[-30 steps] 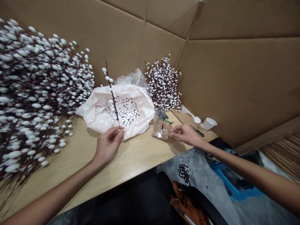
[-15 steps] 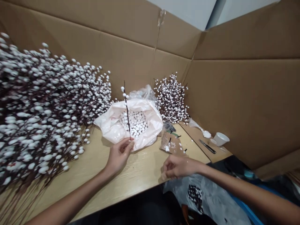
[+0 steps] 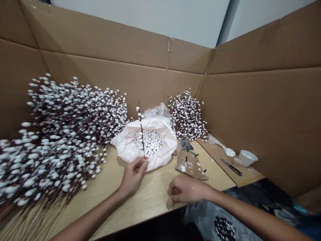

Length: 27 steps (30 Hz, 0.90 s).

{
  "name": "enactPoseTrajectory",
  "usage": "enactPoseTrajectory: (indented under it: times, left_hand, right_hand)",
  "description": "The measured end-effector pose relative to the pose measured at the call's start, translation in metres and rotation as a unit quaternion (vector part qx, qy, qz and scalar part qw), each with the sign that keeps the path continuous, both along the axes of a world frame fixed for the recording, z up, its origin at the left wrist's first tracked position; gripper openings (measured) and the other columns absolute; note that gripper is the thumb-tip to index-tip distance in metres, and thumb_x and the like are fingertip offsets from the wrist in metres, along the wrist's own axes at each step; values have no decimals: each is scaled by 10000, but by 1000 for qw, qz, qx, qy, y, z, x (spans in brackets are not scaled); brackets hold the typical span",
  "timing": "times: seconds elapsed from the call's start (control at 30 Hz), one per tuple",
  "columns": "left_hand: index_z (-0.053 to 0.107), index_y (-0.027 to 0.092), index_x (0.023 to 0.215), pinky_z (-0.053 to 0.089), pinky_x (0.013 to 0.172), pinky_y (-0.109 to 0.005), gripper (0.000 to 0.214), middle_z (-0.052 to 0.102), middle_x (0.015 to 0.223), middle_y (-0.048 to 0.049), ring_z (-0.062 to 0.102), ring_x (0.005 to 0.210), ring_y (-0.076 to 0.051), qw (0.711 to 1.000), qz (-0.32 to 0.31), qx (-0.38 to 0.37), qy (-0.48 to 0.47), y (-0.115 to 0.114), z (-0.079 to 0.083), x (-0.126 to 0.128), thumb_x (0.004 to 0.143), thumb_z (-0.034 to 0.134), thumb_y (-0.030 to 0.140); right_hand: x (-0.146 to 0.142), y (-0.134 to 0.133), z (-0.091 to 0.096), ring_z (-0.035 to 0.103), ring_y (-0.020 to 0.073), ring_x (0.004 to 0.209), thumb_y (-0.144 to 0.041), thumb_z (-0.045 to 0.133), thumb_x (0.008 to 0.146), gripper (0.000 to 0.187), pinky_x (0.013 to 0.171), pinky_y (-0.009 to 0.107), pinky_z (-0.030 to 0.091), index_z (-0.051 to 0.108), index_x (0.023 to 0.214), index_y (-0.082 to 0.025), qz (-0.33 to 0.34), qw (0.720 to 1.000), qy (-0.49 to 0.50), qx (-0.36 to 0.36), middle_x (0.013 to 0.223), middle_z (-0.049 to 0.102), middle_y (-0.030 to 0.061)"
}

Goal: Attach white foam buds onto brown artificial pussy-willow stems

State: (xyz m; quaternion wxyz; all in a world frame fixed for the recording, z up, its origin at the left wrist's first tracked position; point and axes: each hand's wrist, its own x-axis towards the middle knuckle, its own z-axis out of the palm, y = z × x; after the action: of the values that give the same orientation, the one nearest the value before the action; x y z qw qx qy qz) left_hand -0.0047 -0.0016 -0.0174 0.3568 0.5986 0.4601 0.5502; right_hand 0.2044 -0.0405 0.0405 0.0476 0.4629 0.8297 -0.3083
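Note:
My left hand (image 3: 134,174) pinches the lower end of a thin dark twig (image 3: 142,137), which stands nearly upright with several white berries along its left side. Behind the twig lies an open white plastic bag (image 3: 120,144) with many loose white berries (image 3: 152,142) in it. My right hand (image 3: 187,189) is closed with its fingers curled, low over the table's front edge. What its fingers hold, if anything, is hidden. Just beyond it lies a piece of cardboard (image 3: 194,169) with white glue-like smears and small black sticks on it.
Large bunches of white-berried branches (image 3: 75,110) cover the left side. A smaller bunch (image 3: 187,115) stands at the back. To the right are a knife (image 3: 231,166), a white cup (image 3: 247,158) and a white blob on plastic (image 3: 229,152). Cardboard walls (image 3: 263,117) surround the table.
The camera view has tilted up and shifted left, so things appear lower and farther right. My right hand has moved slightly left relative to the cardboard piece. My left hand keeps the twig.

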Motion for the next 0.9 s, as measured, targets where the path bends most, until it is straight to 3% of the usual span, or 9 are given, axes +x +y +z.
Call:
enactPoseTrajectory:
  times: [0.17, 0.37, 0.47, 0.63, 0.77, 0.9]
  left_hand:
    - [657, 132, 860, 454, 555, -237, 277, 622, 637, -15, 564, 579, -138, 1000, 5, 2, -3, -3, 2, 3, 735, 604, 372]
    - [652, 110, 874, 438, 551, -233, 294, 591, 591, -5, 546, 559, -133, 1000, 11, 11, 10, -2, 0, 2, 764, 581, 374]
    - [653, 109, 888, 466, 577, -253, 294, 633, 650, -33, 577, 602, -154, 1000, 12, 11, 23, -4, 3, 2, 768, 578, 366]
    - [672, 122, 856, 518, 668, -301, 273, 701, 780, -84, 644, 732, -209, 997, 10, 29, 67, -10, 10, 8, 753, 588, 360]
    - [685, 131, 846, 532, 737, -330, 258, 725, 885, -111, 666, 819, -243, 994, -12, 67, 83, -15, 14, 18, 710, 595, 331]
    - [656, 158, 709, 538, 640, -291, 193, 715, 723, -65, 665, 696, -220, 988, -39, 97, 109, -19, 18, 32, 725, 550, 319]
  right_hand:
    - [-21, -6, 7, 456, 95, 541, -170, 543, 667, 186, 475, 186, 282, 699, 760, -127, 18, 999, 13, 30, 634, 626, 22]
    - [-29, -1, 0, 505, 114, 572, -158, 557, 675, 167, 510, 196, 330, 672, 795, -144, -11, 996, 88, 21, 658, 617, 20]
    - [-24, 3, -3, 532, 142, 606, -229, 590, 724, 159, 549, 226, 371, 645, 860, -167, -44, 987, 151, 26, 665, 604, 25]
    - [-19, 3, 5, 544, 155, 636, -408, 553, 810, 337, 563, 239, 389, 600, 1038, -165, -83, 948, 298, 75, 694, 587, 21]
    - [-27, 5, 14, 490, 113, 579, -362, 484, 866, 238, 512, 203, 317, 614, 909, -166, -76, 928, 341, 129, 632, 540, -13]
    - [-29, 11, 16, 452, 91, 553, -263, 466, 863, 225, 514, 196, 274, 588, 710, -152, -112, 909, 349, 200, 575, 510, -26]
